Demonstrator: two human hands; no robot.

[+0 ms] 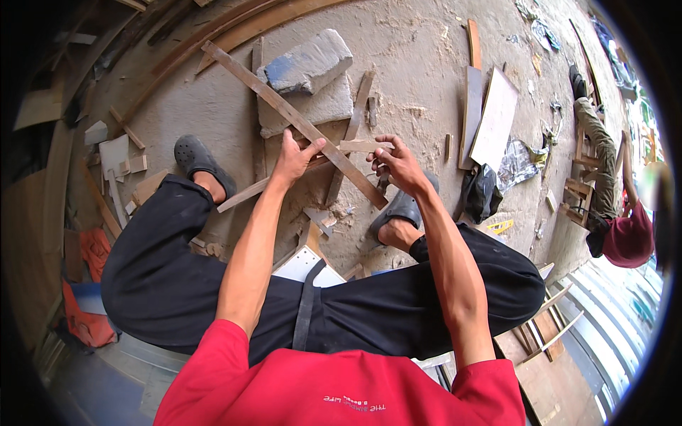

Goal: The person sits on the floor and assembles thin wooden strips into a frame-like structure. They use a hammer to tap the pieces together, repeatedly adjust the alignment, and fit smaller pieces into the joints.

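1. The left hand (291,162) has fingers closed on a long brown wooden strip (290,114), slanting past a rough grey blue-patched block (316,62).
2. The right hand's (400,165) fingers pinch a short pale wooden piece (361,146), below and right of the block.

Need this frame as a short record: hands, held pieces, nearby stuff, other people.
left hand: holds long wooden strip, fingers partly hidden
right hand: pinches short, pale wood piece
long strip pose: diagonal, far end up-left in picture
beyond left hand: upper grey block, blue patch on it, atop lower block
right side floor: pale board
footwear: dark clogs
other person: right edge, dark red top
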